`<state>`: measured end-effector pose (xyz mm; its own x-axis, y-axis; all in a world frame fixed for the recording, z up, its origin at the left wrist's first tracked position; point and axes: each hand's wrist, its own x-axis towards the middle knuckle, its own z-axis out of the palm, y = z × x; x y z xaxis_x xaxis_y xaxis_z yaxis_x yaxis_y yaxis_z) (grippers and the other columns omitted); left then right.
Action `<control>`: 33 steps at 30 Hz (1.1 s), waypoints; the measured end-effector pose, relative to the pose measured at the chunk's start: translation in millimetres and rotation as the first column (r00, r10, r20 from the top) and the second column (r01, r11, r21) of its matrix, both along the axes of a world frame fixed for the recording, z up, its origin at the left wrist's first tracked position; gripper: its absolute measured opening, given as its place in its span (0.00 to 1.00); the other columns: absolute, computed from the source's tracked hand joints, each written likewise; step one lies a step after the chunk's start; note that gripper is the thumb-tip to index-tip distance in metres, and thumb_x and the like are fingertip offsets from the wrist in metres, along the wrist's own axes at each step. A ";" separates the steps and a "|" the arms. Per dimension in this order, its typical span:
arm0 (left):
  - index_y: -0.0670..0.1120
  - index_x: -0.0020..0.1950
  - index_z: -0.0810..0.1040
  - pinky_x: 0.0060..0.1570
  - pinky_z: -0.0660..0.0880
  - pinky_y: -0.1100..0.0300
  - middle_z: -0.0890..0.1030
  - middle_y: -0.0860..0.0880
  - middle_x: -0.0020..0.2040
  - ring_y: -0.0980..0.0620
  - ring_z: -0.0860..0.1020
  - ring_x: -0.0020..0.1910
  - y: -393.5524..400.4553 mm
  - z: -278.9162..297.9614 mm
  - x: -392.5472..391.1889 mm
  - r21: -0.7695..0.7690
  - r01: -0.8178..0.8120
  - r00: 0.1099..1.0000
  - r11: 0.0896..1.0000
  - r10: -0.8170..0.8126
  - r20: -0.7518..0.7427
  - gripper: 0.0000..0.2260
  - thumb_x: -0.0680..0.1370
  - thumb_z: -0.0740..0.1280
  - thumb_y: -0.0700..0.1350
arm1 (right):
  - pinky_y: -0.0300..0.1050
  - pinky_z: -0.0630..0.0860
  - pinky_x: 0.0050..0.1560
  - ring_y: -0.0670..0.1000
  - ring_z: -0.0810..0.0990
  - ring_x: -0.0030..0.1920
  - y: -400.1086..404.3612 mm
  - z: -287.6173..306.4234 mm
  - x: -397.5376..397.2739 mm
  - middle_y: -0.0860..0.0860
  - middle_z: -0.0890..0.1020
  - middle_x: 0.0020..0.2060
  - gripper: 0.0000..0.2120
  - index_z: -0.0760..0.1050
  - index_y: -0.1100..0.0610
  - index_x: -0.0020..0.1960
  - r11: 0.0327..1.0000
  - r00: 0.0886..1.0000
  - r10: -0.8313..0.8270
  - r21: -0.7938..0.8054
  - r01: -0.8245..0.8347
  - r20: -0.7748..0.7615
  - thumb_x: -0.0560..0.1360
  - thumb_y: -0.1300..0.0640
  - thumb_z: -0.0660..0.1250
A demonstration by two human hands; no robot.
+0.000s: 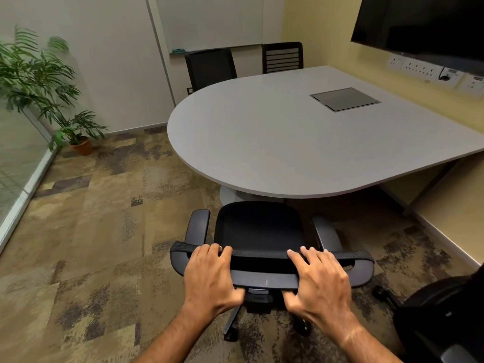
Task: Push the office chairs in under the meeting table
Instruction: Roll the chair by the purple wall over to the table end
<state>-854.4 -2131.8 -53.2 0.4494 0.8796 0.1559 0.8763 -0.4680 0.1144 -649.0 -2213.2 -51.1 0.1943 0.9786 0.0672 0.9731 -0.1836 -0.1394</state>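
Both hands clamp the top rail of the black mesh-backed office chair: the left hand and the right hand each have fingers curled over the rail and thumbs tucked beneath. That chair stands near, its seat front just short of the rounded edge of the grey meeting table, castors on the patterned carpet. It looks like the push is under way; next calls for a straight shove toward the table's pedestal, with the armrests clearing the tabletop. Another dark chair waits at the near right, and two more sit at the far side.
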 end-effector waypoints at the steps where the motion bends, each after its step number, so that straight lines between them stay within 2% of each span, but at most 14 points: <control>1: 0.46 0.41 0.74 0.40 0.73 0.53 0.73 0.49 0.35 0.48 0.71 0.36 3.0 0.1 1.2 -0.001 -0.002 1.000 1.000 0.002 0.002 0.23 0.55 0.63 0.60 | 0.59 0.78 0.57 0.60 0.83 0.52 2.8 0.5 1.1 0.59 0.84 0.51 0.35 0.82 0.56 0.57 1.000 1.000 0.001 0.004 -0.001 0.003 0.52 0.43 0.70; 7: 0.46 0.44 0.76 0.41 0.74 0.53 0.74 0.49 0.36 0.47 0.72 0.36 24.5 0.5 5.8 -0.006 -0.021 1.000 1.000 0.020 -0.020 0.25 0.56 0.63 0.62 | 0.56 0.79 0.54 0.60 0.82 0.50 24.8 1.7 4.9 0.58 0.84 0.49 0.33 0.82 0.55 0.55 1.000 1.000 0.002 0.013 -0.002 -0.013 0.53 0.43 0.69; 16: 0.47 0.42 0.74 0.42 0.72 0.55 0.74 0.49 0.37 0.48 0.72 0.38 67.5 1.4 25.0 -0.007 -0.047 0.998 0.999 0.047 -0.040 0.22 0.56 0.65 0.60 | 0.53 0.78 0.49 0.59 0.81 0.45 71.0 4.3 20.4 0.57 0.84 0.46 0.28 0.81 0.55 0.52 1.000 1.000 -0.021 -0.023 0.021 0.021 0.57 0.43 0.65; 21: 0.48 0.42 0.75 0.37 0.71 0.57 0.74 0.50 0.37 0.49 0.73 0.38 94.4 2.0 23.6 0.010 -0.048 0.998 0.999 0.049 -0.051 0.22 0.55 0.64 0.60 | 0.53 0.77 0.48 0.59 0.80 0.44 93.7 3.3 16.4 0.57 0.82 0.44 0.26 0.80 0.54 0.52 0.999 0.998 -0.027 -0.038 0.029 0.058 0.59 0.42 0.64; 27: 0.48 0.43 0.76 0.34 0.64 0.60 0.74 0.52 0.37 0.49 0.73 0.39 116.9 2.2 14.7 0.001 -0.040 0.996 0.999 0.040 -0.076 0.22 0.55 0.65 0.60 | 0.54 0.78 0.45 0.59 0.79 0.42 109.7 0.9 6.3 0.58 0.82 0.42 0.26 0.80 0.54 0.51 0.999 0.998 -0.044 -0.010 0.045 0.047 0.58 0.41 0.65; 33: 0.48 0.44 0.77 0.32 0.63 0.59 0.75 0.51 0.38 0.49 0.73 0.39 130.9 5.1 6.8 0.004 -0.020 0.996 1.000 0.020 -0.086 0.23 0.55 0.64 0.60 | 0.56 0.78 0.48 0.60 0.80 0.42 119.5 2.2 -2.9 0.58 0.82 0.43 0.28 0.81 0.55 0.52 0.999 0.997 -0.049 0.007 0.048 0.056 0.58 0.40 0.64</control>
